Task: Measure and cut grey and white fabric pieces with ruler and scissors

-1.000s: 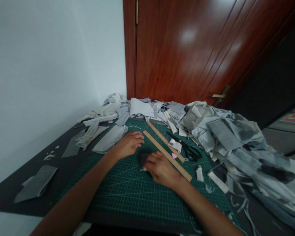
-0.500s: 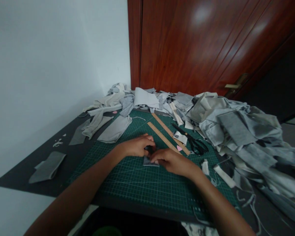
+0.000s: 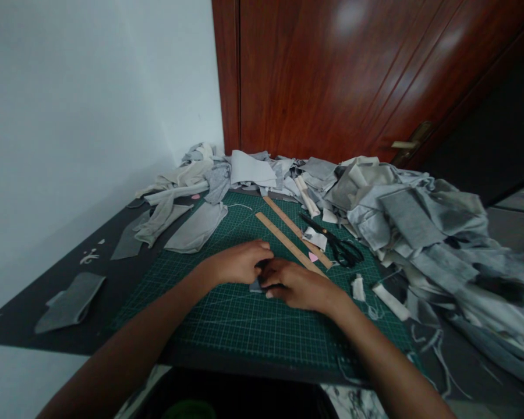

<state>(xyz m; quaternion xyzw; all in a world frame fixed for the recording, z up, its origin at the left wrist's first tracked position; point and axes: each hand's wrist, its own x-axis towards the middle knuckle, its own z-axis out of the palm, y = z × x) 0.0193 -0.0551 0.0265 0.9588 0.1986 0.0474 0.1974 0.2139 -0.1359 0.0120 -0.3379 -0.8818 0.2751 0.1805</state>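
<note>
A small folded piece of grey cloth (image 3: 255, 287) lies on the green cutting mat (image 3: 262, 331), mostly covered by my hands. My left hand (image 3: 240, 262) is closed at its far edge, with the fingers curled down and the fingertips hidden. From the right, my right hand (image 3: 292, 282) pinches the same cloth, its fingers bent and close to the left ones. A dark patch shows between the hands; whether it is cloth or shadow is unclear. Just beyond them lie two wooden rulers (image 3: 283, 235) and black-handled scissors (image 3: 338, 244).
A large heap of grey and cream cloth (image 3: 419, 221) runs along the right and back. A folded grey cloth (image 3: 74, 302) rests on the dark table at the left. A pink chalk-like piece (image 3: 313, 256) and a white roll (image 3: 390, 301) lie to the right.
My right hand has turned and come over more of the grey cloth, so less of it shows. My left hand stays closed beside it. The whole view has shifted slightly.
</note>
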